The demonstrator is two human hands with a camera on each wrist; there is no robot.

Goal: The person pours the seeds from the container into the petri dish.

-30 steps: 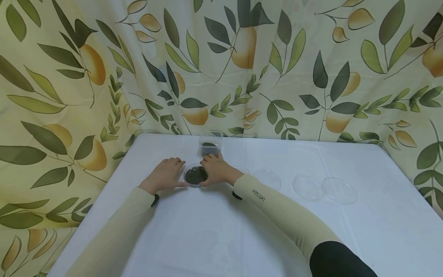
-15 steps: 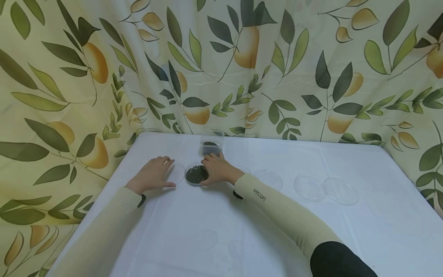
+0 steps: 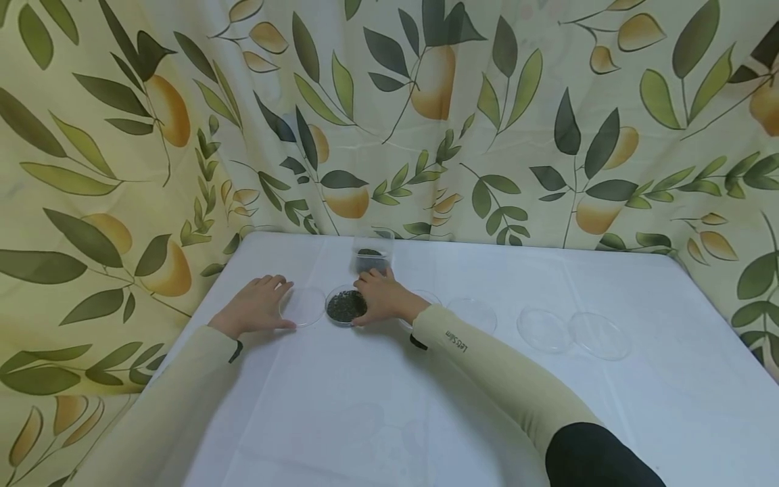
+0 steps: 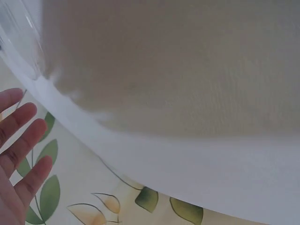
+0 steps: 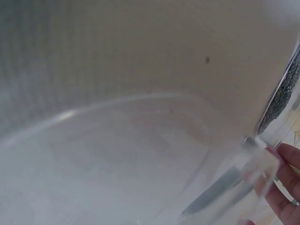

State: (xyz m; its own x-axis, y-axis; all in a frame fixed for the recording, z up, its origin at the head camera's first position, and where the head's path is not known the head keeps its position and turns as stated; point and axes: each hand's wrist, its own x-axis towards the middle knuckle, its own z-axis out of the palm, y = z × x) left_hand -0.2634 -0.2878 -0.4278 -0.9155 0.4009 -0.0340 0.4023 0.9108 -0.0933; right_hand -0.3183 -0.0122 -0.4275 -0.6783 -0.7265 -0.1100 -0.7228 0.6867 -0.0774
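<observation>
A clear petri dish point(image 3: 347, 307) filled with dark green granules sits on the table, and my right hand point(image 3: 385, 297) grips its right side, with fingers behind and thumb in front. In the right wrist view, the fingers point(image 5: 287, 174) appear at the lower right, below the granules. Left of the filled dish lies a clear round dish or lid point(image 3: 307, 308). My left hand point(image 3: 252, 308) stands at its left rim, thumb and fingers spread. The left wrist view shows these fingers point(image 4: 23, 140) straight and apart, with clear plastic point(image 4: 21, 37) above them.
Behind the right hand stands a clear plastic box point(image 3: 372, 253) with dark granules. Further right lie several clear round dishes or lids point(image 3: 544, 330), one partly hidden by the right forearm. The white table point(image 3: 341, 419) meets a leaf-patterned curtain point(image 3: 389, 169).
My left hand has moved left, away from the filled dish, and the clear round piece between them has come into view. The right hand stays at the filled dish.
</observation>
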